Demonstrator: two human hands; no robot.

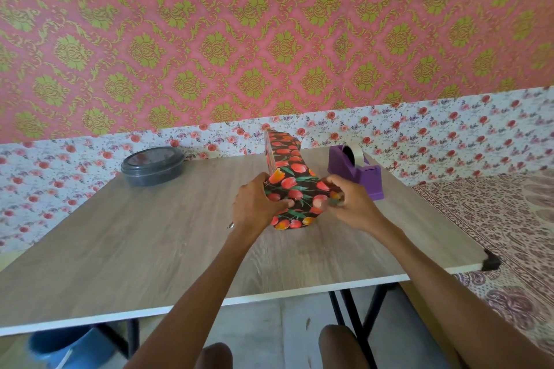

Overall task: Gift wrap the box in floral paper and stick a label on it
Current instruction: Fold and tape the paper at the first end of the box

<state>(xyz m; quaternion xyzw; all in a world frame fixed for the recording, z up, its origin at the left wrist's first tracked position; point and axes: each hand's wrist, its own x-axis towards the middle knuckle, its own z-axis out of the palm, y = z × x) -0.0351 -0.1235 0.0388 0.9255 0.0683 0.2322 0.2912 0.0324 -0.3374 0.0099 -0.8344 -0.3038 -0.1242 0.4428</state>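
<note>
**Left hand [254,207] and right hand [350,204] both gripping the near end of the box [287,171]**

Left hand is wrapped round the left side of that near end, with the thumb laid flat across the paper [295,186] on the end face. Right hand comes in from the other side, fingers curled, pinching a fold of the same paper at the right corner. There might be a scrap of tape under those fingertips, but it's honestly too blurry to call.

The box is covered in dark paper with red and orange tulips. It lies on the table [150,249] and runs straight away from the grip toward the wall.

A purple tape dispenser [356,171] sits just past the right hand, a bit to its right, not touching. A grey lidded tub [153,166] is well off beyond and left of the left hand. A blue bucket [69,347] stands on the floor under the table, below and left of the arms.
</note>
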